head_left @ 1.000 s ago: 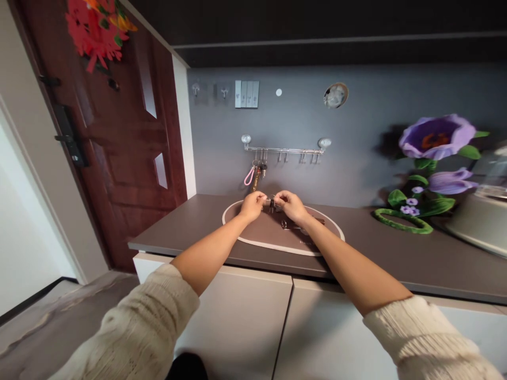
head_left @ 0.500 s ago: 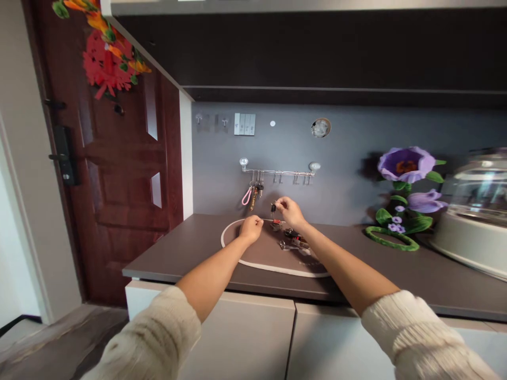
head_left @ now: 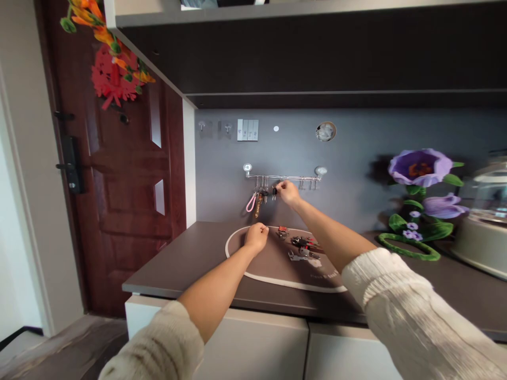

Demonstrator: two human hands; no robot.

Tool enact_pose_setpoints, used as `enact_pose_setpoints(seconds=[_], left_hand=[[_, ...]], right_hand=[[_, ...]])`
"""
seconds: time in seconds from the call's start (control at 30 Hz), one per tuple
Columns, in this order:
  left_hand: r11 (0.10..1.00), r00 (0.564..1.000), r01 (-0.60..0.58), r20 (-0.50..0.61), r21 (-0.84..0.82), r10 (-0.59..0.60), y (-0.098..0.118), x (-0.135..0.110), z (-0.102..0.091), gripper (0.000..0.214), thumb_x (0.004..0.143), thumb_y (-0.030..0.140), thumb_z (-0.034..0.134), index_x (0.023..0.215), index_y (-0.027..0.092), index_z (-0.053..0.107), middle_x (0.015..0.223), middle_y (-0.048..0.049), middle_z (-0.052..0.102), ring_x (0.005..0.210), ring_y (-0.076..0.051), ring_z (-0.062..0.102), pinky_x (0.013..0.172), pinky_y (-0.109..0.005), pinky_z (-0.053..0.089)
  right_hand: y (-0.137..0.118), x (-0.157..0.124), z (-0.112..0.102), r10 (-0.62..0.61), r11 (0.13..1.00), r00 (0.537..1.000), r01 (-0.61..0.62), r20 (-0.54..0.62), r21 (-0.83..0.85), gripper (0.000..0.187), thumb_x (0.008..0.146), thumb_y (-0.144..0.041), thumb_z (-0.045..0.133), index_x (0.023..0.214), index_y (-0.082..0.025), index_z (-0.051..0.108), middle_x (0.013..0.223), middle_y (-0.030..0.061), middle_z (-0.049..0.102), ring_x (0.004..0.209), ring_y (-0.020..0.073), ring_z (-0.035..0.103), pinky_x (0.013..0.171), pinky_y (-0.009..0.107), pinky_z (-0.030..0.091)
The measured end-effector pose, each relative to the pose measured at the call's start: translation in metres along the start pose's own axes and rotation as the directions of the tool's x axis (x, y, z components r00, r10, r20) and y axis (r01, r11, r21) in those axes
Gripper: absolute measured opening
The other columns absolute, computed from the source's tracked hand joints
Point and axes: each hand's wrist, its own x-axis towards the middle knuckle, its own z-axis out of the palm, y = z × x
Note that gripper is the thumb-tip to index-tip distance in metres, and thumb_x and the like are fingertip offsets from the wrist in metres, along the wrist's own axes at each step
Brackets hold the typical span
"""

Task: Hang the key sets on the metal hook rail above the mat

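My right hand is raised to the metal hook rail on the grey wall, its fingers pinched on a small dark key at one of the hooks. Just left of it hang a bunch of keys and a pink loop strap. My left hand rests as a loose fist on the brown oval mat on the counter. Several more keys lie on the mat to the right of that hand.
A dark red door with a black handle stands at the left, with a red ornament on it. Purple felt flowers and a domed grey container sit on the counter at the right. A dark cabinet hangs overhead.
My right hand lifted from the mat up to the hook rail with the dark key. My left hand let go and stayed on the mat. The view tilted upward.
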Motion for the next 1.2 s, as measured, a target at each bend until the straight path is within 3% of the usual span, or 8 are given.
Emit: enact_pose_setpoints(seconds=[0.17, 0.47, 0.77, 1.0, 1.2], left_hand=[[1.000, 1.000, -0.007, 0.009, 0.020, 0.007, 0.001, 0.001, 0.001, 0.019, 0.078, 0.024, 0.046, 0.068, 0.016, 0.059, 0.069, -0.0029, 0.063, 0.060, -0.011, 0.053, 0.057, -0.021, 0.037], [0.999, 1.000, -0.020, 0.019, 0.041, 0.019, 0.000, 0.001, 0.000, 0.020, 0.078, 0.027, 0.045, 0.068, 0.017, 0.059, 0.069, -0.0027, 0.063, 0.059, -0.011, 0.052, 0.057, -0.022, 0.037], [1.000, 1.000, -0.009, 0.020, 0.026, 0.008, -0.002, 0.003, 0.002, 0.018, 0.078, 0.028, 0.046, 0.068, 0.017, 0.057, 0.073, -0.0039, 0.064, 0.064, -0.012, 0.055, 0.061, -0.023, 0.039], [1.000, 1.000, -0.011, 0.024, 0.021, 0.010, -0.003, 0.003, 0.002, 0.018, 0.078, 0.029, 0.046, 0.068, 0.017, 0.056, 0.073, -0.0040, 0.065, 0.065, -0.012, 0.056, 0.062, -0.023, 0.040], [1.000, 1.000, -0.021, 0.015, 0.022, 0.021, -0.003, 0.003, 0.003, 0.019, 0.078, 0.029, 0.045, 0.066, 0.017, 0.056, 0.072, -0.0036, 0.064, 0.064, -0.012, 0.055, 0.061, -0.023, 0.040]], right_hand=[[-0.006, 0.010, 0.008, -0.008, 1.000, 1.000, 0.009, 0.016, -0.019, 0.011, 0.072, -0.015, 0.045, 0.067, -0.014, 0.055, 0.065, 0.0017, 0.059, 0.059, 0.0093, 0.053, 0.060, 0.020, 0.042], [-0.018, 0.013, 0.016, 0.101, 0.995, 0.993, -0.102, 0.057, 0.010, 0.011, 0.069, -0.006, 0.050, 0.062, -0.013, 0.056, 0.058, 0.0012, 0.058, 0.050, 0.0075, 0.054, 0.049, 0.016, 0.042], [-0.021, 0.013, 0.019, 0.206, 0.978, 0.978, -0.207, 0.008, 0.038, 0.009, 0.068, -0.006, 0.055, 0.063, -0.012, 0.059, 0.053, 0.0041, 0.057, 0.047, 0.0138, 0.057, 0.047, 0.025, 0.049], [-0.019, 0.012, 0.018, 0.300, 0.946, 0.953, -0.302, 0.036, 0.118, 0.009, 0.070, -0.006, 0.054, 0.063, -0.010, 0.058, 0.050, 0.0045, 0.055, 0.045, 0.0155, 0.057, 0.044, 0.031, 0.052], [-0.016, 0.007, 0.019, 0.354, 0.911, 0.931, -0.365, 0.092, 0.190, 0.007, 0.073, -0.009, 0.054, 0.069, -0.009, 0.059, 0.049, 0.0038, 0.056, 0.044, 0.0140, 0.057, 0.045, 0.028, 0.053]])
